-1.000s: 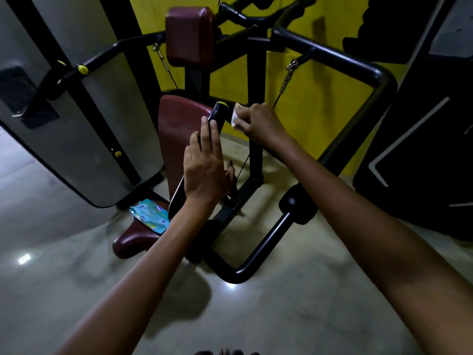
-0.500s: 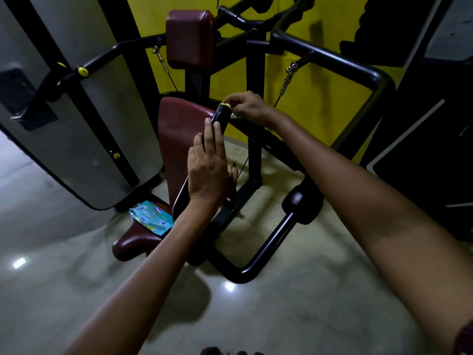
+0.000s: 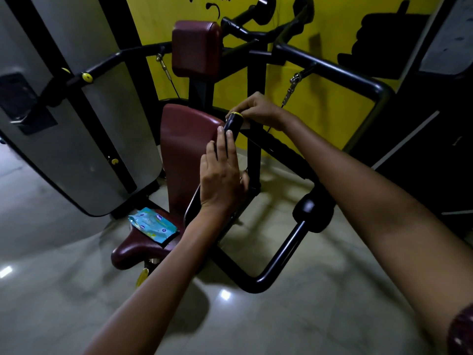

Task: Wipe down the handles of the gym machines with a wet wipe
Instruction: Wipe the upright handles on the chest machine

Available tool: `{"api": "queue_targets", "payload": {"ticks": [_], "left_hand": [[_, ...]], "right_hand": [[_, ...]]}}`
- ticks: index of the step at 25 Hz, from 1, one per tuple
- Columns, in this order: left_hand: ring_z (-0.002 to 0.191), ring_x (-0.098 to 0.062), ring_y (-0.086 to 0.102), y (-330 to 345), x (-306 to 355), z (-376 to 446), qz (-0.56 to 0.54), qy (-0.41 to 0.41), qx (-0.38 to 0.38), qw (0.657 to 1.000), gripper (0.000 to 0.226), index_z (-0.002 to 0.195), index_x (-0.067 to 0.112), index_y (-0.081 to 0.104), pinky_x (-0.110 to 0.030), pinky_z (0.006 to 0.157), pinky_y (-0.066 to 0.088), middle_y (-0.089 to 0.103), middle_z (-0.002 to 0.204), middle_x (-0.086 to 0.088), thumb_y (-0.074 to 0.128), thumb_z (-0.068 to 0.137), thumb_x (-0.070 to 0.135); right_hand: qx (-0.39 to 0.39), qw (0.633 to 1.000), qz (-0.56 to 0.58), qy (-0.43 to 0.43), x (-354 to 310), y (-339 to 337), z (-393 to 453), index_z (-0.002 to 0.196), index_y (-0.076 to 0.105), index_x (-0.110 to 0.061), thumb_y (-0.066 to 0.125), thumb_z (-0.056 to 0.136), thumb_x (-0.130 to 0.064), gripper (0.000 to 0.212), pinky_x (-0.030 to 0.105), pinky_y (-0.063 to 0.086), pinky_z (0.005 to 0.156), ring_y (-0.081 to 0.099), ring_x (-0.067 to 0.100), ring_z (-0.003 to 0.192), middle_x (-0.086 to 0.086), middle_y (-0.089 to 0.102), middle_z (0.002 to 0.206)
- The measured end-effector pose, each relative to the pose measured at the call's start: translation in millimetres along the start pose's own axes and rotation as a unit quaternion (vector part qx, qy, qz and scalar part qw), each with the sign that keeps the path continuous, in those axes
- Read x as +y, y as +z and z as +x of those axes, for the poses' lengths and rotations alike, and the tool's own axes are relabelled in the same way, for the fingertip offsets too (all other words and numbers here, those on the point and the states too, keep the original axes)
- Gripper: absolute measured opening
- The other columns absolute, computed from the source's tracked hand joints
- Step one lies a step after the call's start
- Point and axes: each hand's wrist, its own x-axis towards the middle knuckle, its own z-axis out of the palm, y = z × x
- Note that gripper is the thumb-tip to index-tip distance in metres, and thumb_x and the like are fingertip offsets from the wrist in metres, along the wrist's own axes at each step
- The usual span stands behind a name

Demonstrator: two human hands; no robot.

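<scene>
Gym machine, black frame (image 3: pixel 279 262), maroon pads: headrest (image 3: pixel 196 47) at far centre, backrest (image 3: pixel 183 155) below it, seat (image 3: pixel 138 248) near left. Handle (image 3: pixel 232 125): black grip with a yellow ring at its far tip, standing tilted just right of the backrest's top edge. Left hand (image 3: pixel 222 179): flat, fingers straight and together, laid along the near side of the handle, fingertips touching the grip. Right hand (image 3: pixel 257 110): fingers curled over the handle's tip from the far right, pinching a wipe (image 3: pixel 247 125), of which only a pale corner shows below the knuckles, against the grip. Wipe pack (image 3: pixel 153 224): blue-green, lying flat on the seat at the foot of the backrest. Chain (image 3: pixel 290 88) hanging from the frame's right arm, just beyond the right hand. Grey panel (image 3: pixel 89 119) at left; yellow wall (image 3: pixel 330 103) behind; glossy tiled floor (image 3: pixel 281 316) with light spots.
</scene>
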Motion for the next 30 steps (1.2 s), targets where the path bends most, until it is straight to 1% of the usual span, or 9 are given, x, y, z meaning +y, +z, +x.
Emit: {"api": "queue_targets", "payload": {"ticks": [3, 7, 11, 13, 14, 16, 21, 27, 30], "left_hand": [[0.113, -0.035, 0.055, -0.8, -1.5, -0.3, -0.008, 0.001, 0.002, 1.000, 0.089, 0.139, -0.003, 0.035, -0.038, 0.088, 0.048, 0.041, 0.143, -0.022, 0.061, 0.067, 0.044], [0.114, -0.036, 0.054, -3.1, -2.1, 0.1, -0.022, -0.001, -0.009, 1.000, 0.083, 0.139, -0.003, 0.037, -0.038, 0.088, 0.048, 0.040, 0.143, -0.023, 0.047, 0.070, 0.043], [0.116, -0.038, 0.052, -4.3, -1.1, -0.2, -0.040, -0.009, -0.012, 0.999, 0.086, 0.140, -0.003, 0.034, -0.041, 0.089, 0.047, 0.038, 0.145, -0.023, 0.057, 0.071, 0.042], [0.117, -0.038, 0.052, -4.2, 0.6, -1.4, -0.048, -0.013, -0.009, 0.999, 0.089, 0.141, -0.002, 0.033, -0.042, 0.090, 0.047, 0.037, 0.145, -0.023, 0.063, 0.070, 0.042], [0.117, -0.038, 0.051, -3.8, 1.7, -1.4, -0.050, -0.015, -0.009, 0.999, 0.090, 0.141, -0.002, 0.032, -0.042, 0.090, 0.046, 0.036, 0.146, -0.023, 0.064, 0.070, 0.043], [0.118, -0.037, 0.051, -3.4, 2.8, -0.6, -0.049, -0.022, -0.013, 0.998, 0.091, 0.141, -0.002, 0.031, -0.042, 0.090, 0.046, 0.035, 0.146, -0.022, 0.063, 0.070, 0.044], [0.117, -0.036, 0.051, -4.9, 1.6, 0.3, -0.044, -0.020, -0.017, 0.999, 0.089, 0.141, -0.001, 0.032, -0.041, 0.090, 0.047, 0.037, 0.146, -0.021, 0.062, 0.070, 0.045], [0.117, -0.036, 0.052, -5.2, 0.1, -0.9, -0.051, -0.015, -0.017, 0.998, 0.089, 0.141, -0.002, 0.033, -0.040, 0.090, 0.047, 0.037, 0.146, -0.021, 0.061, 0.071, 0.046], [0.117, -0.037, 0.051, -4.2, -0.2, -2.1, -0.064, -0.015, -0.013, 0.998, 0.089, 0.141, -0.002, 0.033, -0.042, 0.090, 0.046, 0.037, 0.146, -0.022, 0.062, 0.071, 0.045]], "right_hand": [[-0.008, 0.999, -0.015, 0.050, -2.8, 4.8, 12.6, 0.105, 0.063, 0.012, 0.046, 0.090, -0.005, 0.028, 0.015, 0.041, 0.066, 0.051, 0.021, 0.087, 0.031, 0.060, 0.100], [0.049, 0.995, 0.002, 0.084, 4.9, 4.4, 5.6, 0.105, 0.065, 0.004, 0.053, 0.093, -0.020, 0.030, 0.015, 0.037, 0.055, 0.052, 0.012, 0.063, 0.020, 0.059, 0.076], [0.072, 0.994, -0.025, 0.081, 17.6, -1.1, -27.1, 0.110, 0.065, 0.001, 0.056, 0.092, -0.030, 0.037, 0.038, 0.052, 0.084, 0.064, 0.020, 0.098, 0.019, 0.066, 0.111], [0.068, 0.991, -0.069, 0.089, 23.5, -7.4, -52.0, 0.089, 0.069, -0.003, 0.054, 0.093, -0.029, 0.031, 0.028, 0.049, 0.064, 0.062, 0.003, 0.072, 0.012, 0.068, 0.086], [0.054, 0.987, -0.097, 0.112, 26.3, -12.8, -63.4, 0.070, 0.063, -0.011, 0.052, 0.094, -0.030, 0.033, 0.024, 0.037, 0.052, 0.049, 0.000, 0.052, 0.005, 0.057, 0.065], [0.024, 0.978, -0.133, 0.160, 24.6, -19.1, -76.9, 0.055, 0.038, -0.019, 0.047, 0.097, -0.032, 0.044, 0.026, 0.022, 0.050, 0.029, 0.007, 0.046, -0.002, 0.033, 0.054], [0.083, 0.981, -0.098, 0.147, -3.0, 7.2, -35.3, 0.056, 0.046, -0.018, 0.048, 0.094, -0.024, 0.038, 0.024, 0.025, 0.048, 0.034, 0.009, 0.049, -0.001, 0.041, 0.055], [0.072, 0.961, -0.225, 0.144, 4.0, 5.2, -66.0, 0.074, 0.056, -0.013, 0.044, 0.097, -0.033, 0.033, 0.027, 0.019, 0.046, 0.028, 0.012, 0.048, 0.002, 0.033, 0.053], [0.056, 0.936, -0.318, 0.144, 6.0, 3.5, -113.3, 0.067, 0.055, -0.012, 0.042, 0.098, -0.026, 0.036, 0.029, 0.024, 0.047, 0.034, 0.015, 0.046, 0.004, 0.037, 0.052]]}}
